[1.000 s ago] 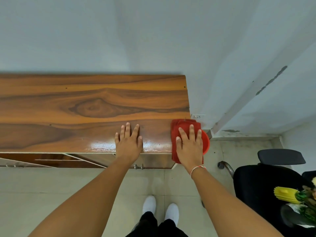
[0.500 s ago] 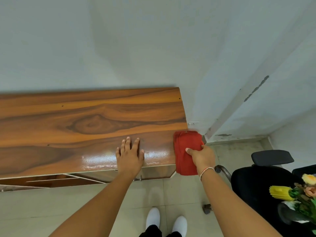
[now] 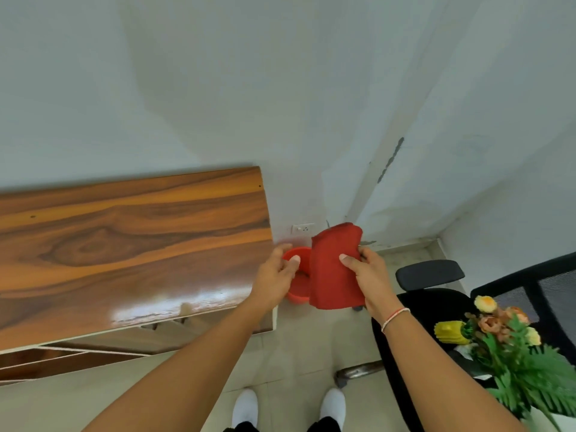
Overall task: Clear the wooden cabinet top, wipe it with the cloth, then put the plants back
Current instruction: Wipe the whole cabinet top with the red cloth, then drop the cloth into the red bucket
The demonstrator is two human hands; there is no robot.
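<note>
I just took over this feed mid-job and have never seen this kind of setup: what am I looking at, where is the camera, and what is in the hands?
There is no machine here: a person works with two bare hands, and the single wide-angle camera sits on their head, looking forward and down, so you see their arms and white shoes from above. The right hand pinches a folded red cloth, lifted clear of the wooden cabinet top. The left hand hovers with loosely curled fingers in front of a red bucket standing on the floor beside the cabinet's end; I cannot tell whether it touches it. Nothing lies on the visible cabinet top, which shows a glossy patch near its front edge. The flowers and greenery wait on a black office chair at the right.
</note>
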